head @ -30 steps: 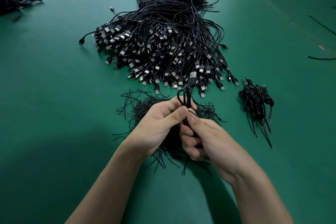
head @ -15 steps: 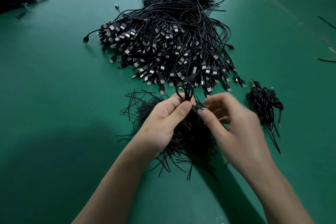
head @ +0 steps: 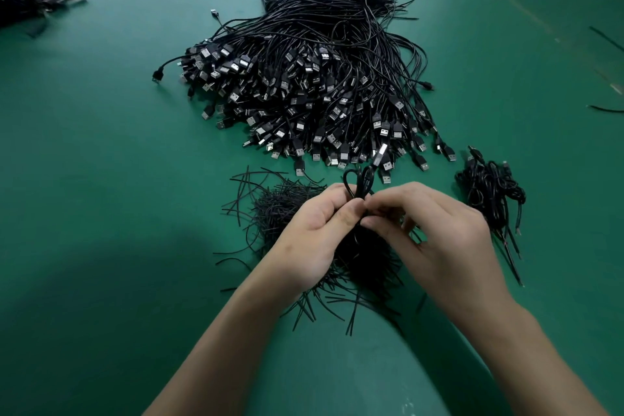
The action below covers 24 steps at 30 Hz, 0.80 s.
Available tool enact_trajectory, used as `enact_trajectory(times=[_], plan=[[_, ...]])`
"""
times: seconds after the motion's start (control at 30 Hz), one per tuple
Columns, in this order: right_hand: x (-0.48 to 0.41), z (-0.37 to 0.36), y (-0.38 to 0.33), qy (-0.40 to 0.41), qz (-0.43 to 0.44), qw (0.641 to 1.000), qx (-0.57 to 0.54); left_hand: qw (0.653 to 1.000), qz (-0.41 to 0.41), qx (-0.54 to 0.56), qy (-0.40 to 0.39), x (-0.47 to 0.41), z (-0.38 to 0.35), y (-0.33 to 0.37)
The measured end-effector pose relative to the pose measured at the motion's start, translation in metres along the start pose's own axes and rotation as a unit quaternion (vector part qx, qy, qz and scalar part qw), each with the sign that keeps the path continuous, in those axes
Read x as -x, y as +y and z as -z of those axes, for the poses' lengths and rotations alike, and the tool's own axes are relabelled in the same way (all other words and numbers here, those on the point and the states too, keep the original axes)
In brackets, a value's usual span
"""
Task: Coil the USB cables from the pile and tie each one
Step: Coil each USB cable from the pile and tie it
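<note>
A: How is the coiled cable [head: 358, 181] expected to handle, and where is it found?

B: It is held up just above the table [head: 101, 152], between the big pile of cables [head: 320, 78] and the heap of wire ties [head: 280, 209]. It is judged light, thin and springy. The loops would probably spring apart if let go. It is best taken at the waist, where the turns are gathered, and not by the plug.

A: How is it gripped?

B: The waist is pinched between the thumb and curled fingers of the left hand [head: 314, 233], with the loops standing above the knuckles. The right hand [head: 435, 236] is curled as well, its thumb and forefinger closed on that same waist. Whether a tie is also caught there cannot be told.

A: What is changed from half a second ago?

B: The right hand was then spread open and kept apart from the coil, nearer the finished bundles [head: 489, 189]. It has since been brought in against the left hand. The left-hand pinch is unchanged.
</note>
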State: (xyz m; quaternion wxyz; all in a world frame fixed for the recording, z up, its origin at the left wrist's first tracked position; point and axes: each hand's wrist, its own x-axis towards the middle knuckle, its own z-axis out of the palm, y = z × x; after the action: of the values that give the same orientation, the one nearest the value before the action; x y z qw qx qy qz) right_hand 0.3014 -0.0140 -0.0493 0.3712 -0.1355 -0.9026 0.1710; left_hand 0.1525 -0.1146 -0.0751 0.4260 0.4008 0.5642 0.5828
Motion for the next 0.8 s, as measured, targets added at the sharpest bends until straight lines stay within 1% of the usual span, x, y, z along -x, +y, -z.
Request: enact_trajectory(times=[0.1, 0.2, 0.27, 0.4, 0.47, 0.53, 0.6, 0.73, 0.8], plan=[[0.000, 0.003, -0.004, 0.009, -0.042, 0.999, -0.004, 0.999, -0.014, -0.028, 0.009, -0.001, -0.002, 0.001], [-0.002, 0.002, -0.011, 0.023, -0.086, 0.996, 0.006, 0.998, -0.029, -0.047, 0.035, -0.001, -0.005, 0.002], [-0.002, 0.000, -0.012, 0.022, -0.099, 0.995, 0.021, 0.996, -0.033, -0.063, 0.049, -0.001, -0.005, 0.003], [-0.003, 0.002, -0.006, 0.018, -0.041, 0.996, 0.078, 0.995, -0.026, -0.074, 0.053, -0.001, -0.002, 0.004], [-0.004, 0.005, -0.003, -0.007, -0.022, 0.996, 0.082, 0.995, -0.026, -0.085, 0.056, -0.001, -0.002, 0.003], [-0.004, 0.009, -0.001, -0.046, -0.030, 0.997, 0.057, 0.995, -0.023, -0.083, 0.058, -0.002, -0.001, 0.002], [-0.004, 0.013, 0.000, -0.059, -0.068, 0.996, 0.015, 0.995, -0.013, -0.074, 0.063, -0.002, -0.001, 0.002], [-0.002, 0.011, -0.004, -0.022, -0.127, 0.989, -0.066, 0.997, 0.000, -0.029, 0.065, -0.003, -0.001, 0.004], [0.000, 0.007, -0.007, 0.014, -0.145, 0.984, -0.106, 0.998, 0.002, -0.006, 0.062, -0.003, -0.002, 0.004]])
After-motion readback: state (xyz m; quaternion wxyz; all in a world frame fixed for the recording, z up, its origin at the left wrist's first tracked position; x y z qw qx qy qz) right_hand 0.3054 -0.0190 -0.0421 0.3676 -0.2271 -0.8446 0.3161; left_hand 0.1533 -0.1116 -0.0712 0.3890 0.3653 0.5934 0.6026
